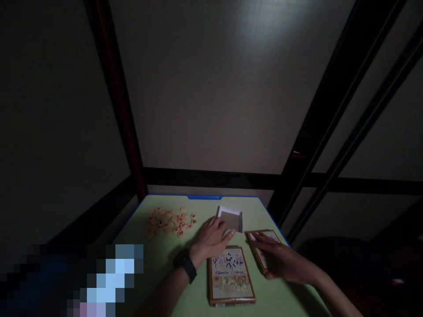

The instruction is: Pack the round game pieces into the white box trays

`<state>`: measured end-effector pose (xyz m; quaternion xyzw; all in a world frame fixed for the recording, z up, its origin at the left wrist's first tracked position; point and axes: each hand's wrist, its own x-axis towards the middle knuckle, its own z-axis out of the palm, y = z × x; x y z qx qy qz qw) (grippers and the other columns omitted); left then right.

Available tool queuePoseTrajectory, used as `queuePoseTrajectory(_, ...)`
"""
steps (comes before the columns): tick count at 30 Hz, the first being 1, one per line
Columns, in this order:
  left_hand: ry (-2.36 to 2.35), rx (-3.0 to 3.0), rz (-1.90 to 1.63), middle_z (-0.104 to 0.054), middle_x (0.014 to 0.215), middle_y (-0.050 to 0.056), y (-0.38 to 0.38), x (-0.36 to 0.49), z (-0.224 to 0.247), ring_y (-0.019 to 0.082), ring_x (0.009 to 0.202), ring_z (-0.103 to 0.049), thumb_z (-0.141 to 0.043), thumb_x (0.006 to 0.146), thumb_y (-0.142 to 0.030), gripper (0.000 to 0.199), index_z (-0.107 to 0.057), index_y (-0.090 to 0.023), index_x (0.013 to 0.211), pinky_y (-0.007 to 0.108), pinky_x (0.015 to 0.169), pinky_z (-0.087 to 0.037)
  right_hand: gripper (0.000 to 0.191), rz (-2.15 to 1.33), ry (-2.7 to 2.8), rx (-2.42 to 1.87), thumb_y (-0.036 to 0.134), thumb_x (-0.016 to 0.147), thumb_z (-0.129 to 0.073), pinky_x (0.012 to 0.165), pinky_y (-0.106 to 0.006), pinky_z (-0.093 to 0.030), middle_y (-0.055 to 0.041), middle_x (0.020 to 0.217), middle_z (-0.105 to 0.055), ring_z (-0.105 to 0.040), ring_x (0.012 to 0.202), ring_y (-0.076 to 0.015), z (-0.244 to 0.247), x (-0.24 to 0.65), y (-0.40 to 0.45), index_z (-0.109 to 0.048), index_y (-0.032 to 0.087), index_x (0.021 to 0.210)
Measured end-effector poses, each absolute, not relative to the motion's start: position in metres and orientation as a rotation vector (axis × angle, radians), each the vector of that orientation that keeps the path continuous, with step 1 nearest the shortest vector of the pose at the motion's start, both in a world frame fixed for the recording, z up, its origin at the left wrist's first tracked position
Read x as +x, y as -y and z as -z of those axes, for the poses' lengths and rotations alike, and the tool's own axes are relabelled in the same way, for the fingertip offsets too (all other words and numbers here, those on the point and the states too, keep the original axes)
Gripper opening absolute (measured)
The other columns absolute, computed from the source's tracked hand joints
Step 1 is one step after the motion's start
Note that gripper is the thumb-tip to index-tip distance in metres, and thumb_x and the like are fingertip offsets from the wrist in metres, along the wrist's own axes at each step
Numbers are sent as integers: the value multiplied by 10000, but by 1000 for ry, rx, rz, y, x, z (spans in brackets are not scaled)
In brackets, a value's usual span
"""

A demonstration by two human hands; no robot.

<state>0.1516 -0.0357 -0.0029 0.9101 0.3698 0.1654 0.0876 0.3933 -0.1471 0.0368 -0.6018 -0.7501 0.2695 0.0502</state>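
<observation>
My left hand (214,237), a dark watch on its wrist, reaches over the near left corner of a shallow open box (231,217) with white walls and a brown inside. Its thumb is apart from the fingers, and I cannot tell how firmly it touches the box. On the right, my right hand (280,259) is laid across a Chinese chess box (271,236), fingers on its top and thumb at the near edge. A second Chinese chess box (231,281) lies flat just in front of me, its printed face up.
Many round wooden chess pieces (172,222), some with red characters, are spread at the table's left. The pale green table (191,281) has a blue edge. Behind it rises a grey panelled wall (211,110) with dark beams. A blurred patch covers the lower left.
</observation>
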Motion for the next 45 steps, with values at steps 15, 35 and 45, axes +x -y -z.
queuePoseTrajectory(15, -1383, 2706, -387, -614, 1194, 153, 15, 185, -10, 292, 1150, -542, -437, 975, -429, 418, -723, -139, 1069, 390, 975, -437, 901, -808, 2261, -1639, 379, 652, -832, 1176, -566, -208, -163, 1607, -222, -185, 1474, -379, -55, 354, 151, -457, 252, 1461)
queuePoseTrajectory(35, -1425, 2211, -859, -600, 1323, 98, 69, 54, -12, 202, 1282, -505, -236, 1000, -383, 477, -592, -177, 1240, 372, 1131, -369, 1169, -836, 2521, -1222, 577, 558, -835, 1141, -553, -254, -185, 1568, -276, -255, 1427, -398, -42, 267, 146, -298, 225, 1535)
queuePoseTrajectory(45, -1092, 2163, -288, -120, 1641, 98, 135, 39, -9, 334, 1492, -159, -820, 569, -533, 1156, -270, -222, 1537, 471, 1218, -212, 1060, -570, 2362, -1610, 449, 664, -795, 1176, -580, -165, -120, 1610, -187, -149, 1473, -389, -90, 375, 172, -239, 293, 1552)
